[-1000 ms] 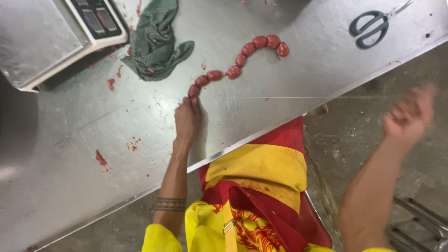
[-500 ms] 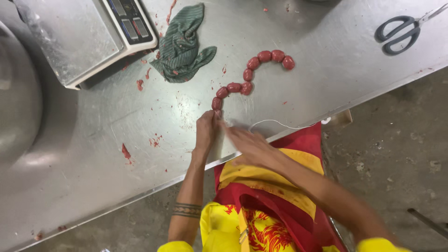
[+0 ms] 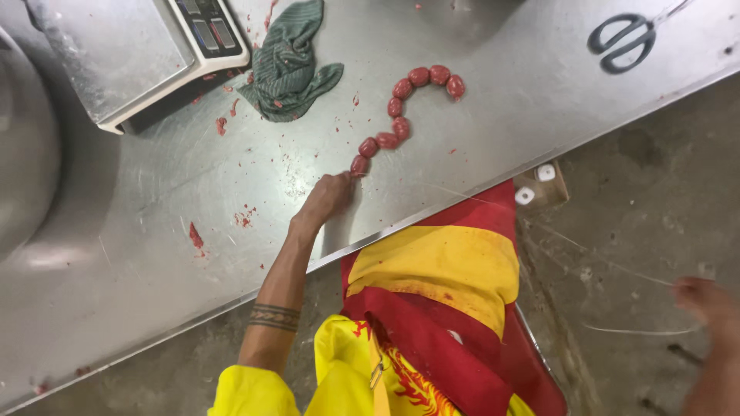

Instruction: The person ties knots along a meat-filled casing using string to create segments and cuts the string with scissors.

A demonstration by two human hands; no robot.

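The right hand (image 3: 705,300) is pulling a thin white string (image 3: 617,270) taut off the tabletop (image 3: 154,254); its fingers are blurred (grip cannot be told). The left hand (image 3: 330,196), fingers closed, is pinning the near end of the sausage chain (image 3: 401,115). The links are probably soft and slippery; hold them at the tied necks.

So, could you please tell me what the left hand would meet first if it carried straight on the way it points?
The left hand points up the table at the sausage string; its nearest link already sits at the fingertips, so that comes first.
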